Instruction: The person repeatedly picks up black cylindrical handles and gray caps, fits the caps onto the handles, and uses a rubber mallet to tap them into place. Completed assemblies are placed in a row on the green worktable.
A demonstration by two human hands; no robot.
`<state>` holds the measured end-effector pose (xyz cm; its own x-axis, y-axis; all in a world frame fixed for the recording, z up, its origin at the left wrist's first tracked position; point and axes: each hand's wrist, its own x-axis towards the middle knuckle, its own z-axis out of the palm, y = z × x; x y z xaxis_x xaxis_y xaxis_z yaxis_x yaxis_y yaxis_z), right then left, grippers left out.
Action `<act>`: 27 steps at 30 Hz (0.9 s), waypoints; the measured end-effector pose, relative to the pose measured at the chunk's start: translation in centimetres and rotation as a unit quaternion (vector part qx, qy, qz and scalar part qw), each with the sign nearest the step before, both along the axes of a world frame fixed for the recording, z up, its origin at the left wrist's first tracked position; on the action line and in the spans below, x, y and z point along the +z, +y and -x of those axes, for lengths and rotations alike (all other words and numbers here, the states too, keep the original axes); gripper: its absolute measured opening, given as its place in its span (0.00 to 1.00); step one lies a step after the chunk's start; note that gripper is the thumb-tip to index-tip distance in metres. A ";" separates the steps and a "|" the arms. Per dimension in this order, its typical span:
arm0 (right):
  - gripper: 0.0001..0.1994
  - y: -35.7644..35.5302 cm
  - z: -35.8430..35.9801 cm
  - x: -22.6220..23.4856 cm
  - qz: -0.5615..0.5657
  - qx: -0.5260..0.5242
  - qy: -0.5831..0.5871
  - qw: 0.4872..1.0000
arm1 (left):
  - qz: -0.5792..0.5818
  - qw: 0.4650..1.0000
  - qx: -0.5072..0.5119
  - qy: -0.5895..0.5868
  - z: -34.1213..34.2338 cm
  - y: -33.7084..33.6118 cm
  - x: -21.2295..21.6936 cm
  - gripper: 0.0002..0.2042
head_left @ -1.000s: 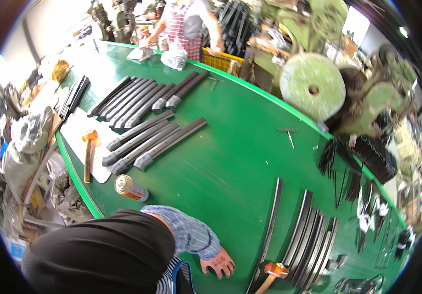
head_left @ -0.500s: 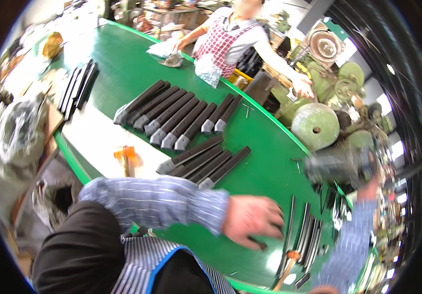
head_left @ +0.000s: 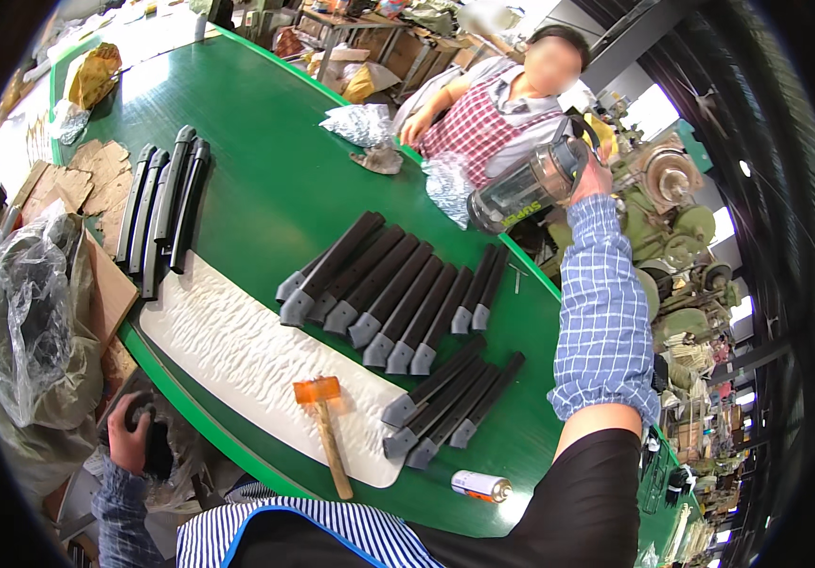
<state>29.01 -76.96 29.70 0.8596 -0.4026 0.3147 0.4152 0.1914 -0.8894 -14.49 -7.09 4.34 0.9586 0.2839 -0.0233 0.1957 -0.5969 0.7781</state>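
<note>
My right arm is stretched far across the bench. My right hand (head_left: 592,180) grips a clear, dark-tinted water bottle (head_left: 521,192) at its lidded end, and the bottle lies tilted in the air in front of a co-worker. Down at the left, off the green bench edge, my left hand (head_left: 127,437) has curled fingers beside a dark object (head_left: 159,449) that I cannot make out. Rows of dark tubes with grey angled ends (head_left: 407,303) lie between my arms. A mallet with an orange head (head_left: 318,390) rests on a white wrinkled sheet (head_left: 237,331).
The co-worker in a checked apron (head_left: 483,128) stands across the green bench (head_left: 247,123), near silvery plastic bags (head_left: 360,123). A spray can (head_left: 480,487) lies near me. More black tubes (head_left: 163,199) lie at the left by a plastic-covered sack (head_left: 34,312). Green machines (head_left: 682,227) stand beyond.
The view has turned left. My right hand has carried the bottle from the right side to the far edge by the co-worker. My left hand has left the bench top for the lower left.
</note>
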 end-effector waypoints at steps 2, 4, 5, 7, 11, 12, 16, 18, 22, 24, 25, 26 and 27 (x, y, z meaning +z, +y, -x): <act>0.37 0.8 -4.7 -2.6 0.064 0.028 -0.051 0.996 | 0.006 1.000 -0.026 0.007 -0.1 0.7 -1.7 0.17; 0.34 1.4 -8.8 -5.5 0.064 -0.026 -0.077 0.995 | -0.078 0.995 -0.055 0.017 -1.6 0.6 -2.6 0.18; 0.33 1.8 -10.4 -6.8 0.072 -0.033 -0.057 0.995 | -0.098 0.993 -0.072 0.008 -2.6 0.5 -2.8 0.18; 0.32 2.9 -13.4 -9.0 0.085 -0.036 -0.019 0.996 | -0.108 0.989 -0.087 0.044 -5.2 0.2 -3.1 0.19; 0.31 5.6 -17.7 -9.3 0.143 -0.095 0.091 0.981 | -0.116 0.985 -0.129 0.011 -12.5 0.0 -4.0 0.17; 0.32 6.6 -18.0 -8.7 0.146 -0.088 0.101 0.980 | -0.132 0.980 -0.145 -0.019 -14.3 -0.2 -4.4 0.17; 0.44 14.2 -15.7 -6.4 0.358 -0.168 0.002 0.919 | -0.167 0.966 -0.109 -0.165 -24.4 0.5 -7.4 0.21; 0.43 19.5 -9.7 -7.4 0.443 -0.112 0.035 0.889 | -0.190 0.969 -0.062 -0.146 -30.2 0.8 -9.4 0.27; 0.32 28.0 12.0 -14.0 0.614 0.205 0.089 0.757 | -0.305 0.952 -0.006 0.028 -41.1 0.7 -13.6 0.36; 0.32 29.6 23.2 -16.9 0.675 0.327 0.096 0.654 | -0.410 0.908 0.026 0.086 -44.7 0.2 -15.2 0.39; 0.35 30.4 28.7 -18.6 0.655 0.323 0.163 0.663 | -0.445 0.885 0.037 0.133 -46.3 0.2 -15.6 0.40; 0.37 30.9 33.0 -20.4 0.600 0.333 0.236 0.689 | -0.393 0.909 0.073 0.115 -47.2 0.3 -15.8 0.40; 0.39 31.1 36.6 -22.2 0.599 0.307 0.304 0.674 | -0.347 0.927 0.084 0.117 -47.6 0.4 -15.8 0.40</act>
<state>-7.56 -45.82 7.50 0.8649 0.3181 -0.3884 0.0736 -0.8457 -0.5286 33.13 -6.71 -11.50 0.8909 0.4537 0.0202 0.4466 -0.8833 0.1426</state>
